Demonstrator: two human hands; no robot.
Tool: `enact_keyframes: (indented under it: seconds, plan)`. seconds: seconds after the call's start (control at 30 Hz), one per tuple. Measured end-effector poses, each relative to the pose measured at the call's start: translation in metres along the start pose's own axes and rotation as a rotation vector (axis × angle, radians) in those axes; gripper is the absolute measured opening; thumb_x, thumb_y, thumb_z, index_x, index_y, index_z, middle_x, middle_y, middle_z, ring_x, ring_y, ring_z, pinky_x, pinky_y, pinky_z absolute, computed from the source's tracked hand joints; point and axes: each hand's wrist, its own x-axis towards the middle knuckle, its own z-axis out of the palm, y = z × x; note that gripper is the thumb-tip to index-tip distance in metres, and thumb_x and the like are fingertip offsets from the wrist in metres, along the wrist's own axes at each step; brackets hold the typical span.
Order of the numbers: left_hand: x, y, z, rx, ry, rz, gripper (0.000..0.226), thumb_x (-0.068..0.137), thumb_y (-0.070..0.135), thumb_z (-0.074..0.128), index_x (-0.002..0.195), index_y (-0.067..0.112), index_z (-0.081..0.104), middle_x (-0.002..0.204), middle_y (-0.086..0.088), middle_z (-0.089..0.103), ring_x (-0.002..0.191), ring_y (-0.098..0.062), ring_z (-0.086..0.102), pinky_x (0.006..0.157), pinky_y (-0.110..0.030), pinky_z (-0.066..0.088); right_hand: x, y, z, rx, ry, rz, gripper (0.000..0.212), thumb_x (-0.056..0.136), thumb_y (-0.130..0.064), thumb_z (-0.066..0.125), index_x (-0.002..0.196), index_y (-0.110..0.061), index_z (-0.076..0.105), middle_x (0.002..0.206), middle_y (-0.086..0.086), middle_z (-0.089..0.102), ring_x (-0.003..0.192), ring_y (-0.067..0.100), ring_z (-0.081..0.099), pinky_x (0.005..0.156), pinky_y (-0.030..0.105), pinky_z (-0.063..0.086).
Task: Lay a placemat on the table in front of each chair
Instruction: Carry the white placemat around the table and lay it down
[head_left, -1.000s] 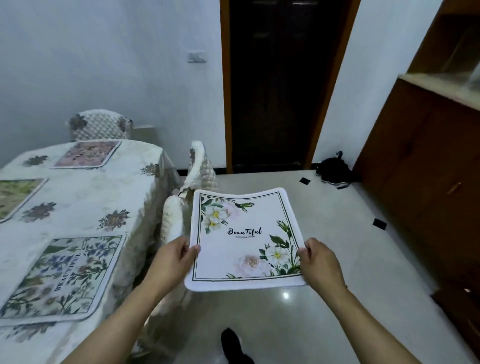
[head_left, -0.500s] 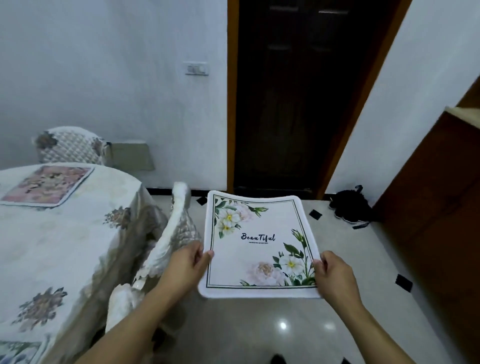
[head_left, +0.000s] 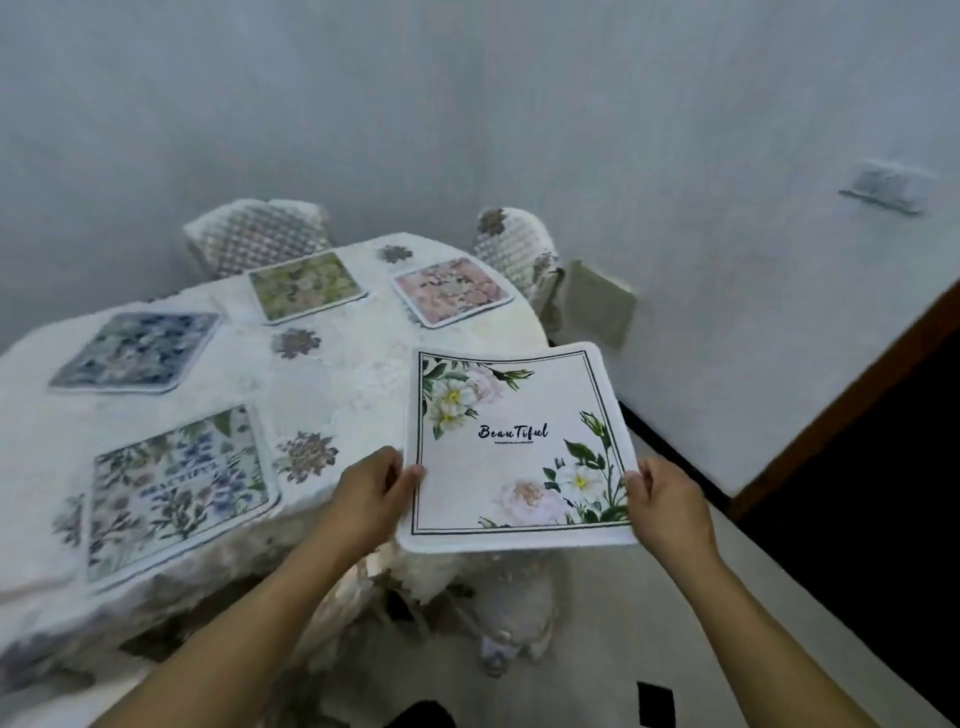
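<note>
Four placemats already lie on the table (head_left: 358, 364): a blue one (head_left: 137, 351), a green one (head_left: 304, 286), a pink one (head_left: 451, 291) and a pale floral one (head_left: 176, 488) at the near edge, while the fifth, the white placemat (head_left: 511, 447) printed with flowers and "Beautiful", is held in the air over the table's near right edge, above a chair (head_left: 467, 577) tucked below it. The left hand (head_left: 371, 493) pinches its left edge, thumb on top, and the right hand (head_left: 667, 512) pinches the lower right corner the same way; the fingers underneath are hidden. The likely trouble is placement: the mat hangs half past the rim, so set down as it is it could droop or slide off the loose, rumpled tablecloth (head_left: 62, 431), or land skewed to the chair. The mat looks thin and flexible, a rounded square with a plush white border, its far edge curling up slightly; the cloth is pale, textured and dotted with flower motifs, and the chair covers at the far side look quilted
</note>
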Motion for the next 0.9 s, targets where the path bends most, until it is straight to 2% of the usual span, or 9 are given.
enact_keyframes:
  seconds: [0.17,0.23,0.37,0.47,0.53,0.63,0.77,0.9]
  plan:
    - [0.030,-0.044,-0.008,-0.009,0.143,-0.178,0.039,0.092,0.047,0.054,0.066,0.020,0.043,0.058,0.000,0.051,0.055,-0.014,0.049,0.051,-0.032,0.033,0.078,-0.055,0.055,0.024,-0.111,-0.217,0.031,0.091,-0.023,0.053,0.064,-0.029,0.038,0.065,-0.009,0.044,0.063,0.019,0.046,0.056,0.030,0.028]
    - [0.050,-0.060,-0.004,-0.024,0.162,-0.217,0.038,0.092,0.048,0.054,0.067,0.020,0.044,0.060,-0.002,0.053,0.057,-0.016,0.052,0.051,-0.033,0.035,0.104,-0.067,0.077,0.014,-0.147,-0.243,0.034,0.093,-0.023,0.054,0.064,-0.030,0.037,0.066,-0.007,0.045,0.065,0.021,0.048,0.056,0.030,0.028]
    - [0.099,-0.088,0.012,0.001,0.181,-0.267,0.038,0.091,0.044,0.057,0.065,0.020,0.045,0.058,-0.001,0.052,0.057,-0.014,0.051,0.053,-0.031,0.038,0.153,-0.083,0.116,-0.046,-0.209,-0.233,0.018,0.095,-0.027,0.052,0.079,-0.019,0.054,0.077,0.001,0.054,0.069,0.021,0.050,0.059,0.029,0.033]
    - [0.137,-0.109,0.028,0.013,0.179,-0.321,0.038,0.091,0.045,0.057,0.064,0.021,0.046,0.057,0.000,0.051,0.054,-0.013,0.050,0.051,-0.030,0.037,0.192,-0.091,0.144,-0.050,-0.233,-0.263,0.019,0.096,-0.024,0.051,0.084,-0.013,0.060,0.077,0.000,0.054,0.068,0.023,0.051,0.059,0.030,0.037]
    - [0.154,-0.121,0.036,0.038,0.185,-0.366,0.037,0.092,0.045,0.056,0.065,0.022,0.046,0.057,0.001,0.051,0.054,-0.013,0.049,0.051,-0.029,0.034,0.214,-0.096,0.164,-0.056,-0.286,-0.260,0.021,0.097,-0.024,0.049,0.081,-0.012,0.056,0.075,0.003,0.055,0.068,0.025,0.054,0.057,0.032,0.039]
    - [0.178,-0.142,0.050,0.088,0.208,-0.472,0.036,0.092,0.043,0.056,0.065,0.024,0.043,0.057,0.003,0.049,0.054,-0.012,0.047,0.049,-0.027,0.030,0.253,-0.108,0.205,-0.057,-0.386,-0.318,0.025,0.097,-0.023,0.048,0.074,-0.015,0.045,0.069,0.000,0.048,0.064,0.021,0.048,0.052,0.031,0.030]
    - [0.199,-0.168,0.066,0.145,0.238,-0.624,0.034,0.093,0.041,0.056,0.067,0.024,0.042,0.060,0.003,0.047,0.056,-0.015,0.045,0.049,-0.028,0.027,0.299,-0.126,0.269,-0.095,-0.488,-0.417,0.021,0.097,-0.025,0.047,0.080,-0.013,0.048,0.081,0.008,0.054,0.073,0.027,0.053,0.061,0.035,0.043]
    - [0.221,-0.186,0.081,0.197,0.280,-0.723,0.033,0.090,0.033,0.060,0.065,0.021,0.043,0.059,0.006,0.044,0.054,-0.014,0.044,0.048,-0.027,0.025,0.328,-0.134,0.319,-0.126,-0.574,-0.447,0.020,0.097,-0.025,0.046,0.080,-0.015,0.045,0.080,0.005,0.053,0.069,0.025,0.050,0.057,0.031,0.035]
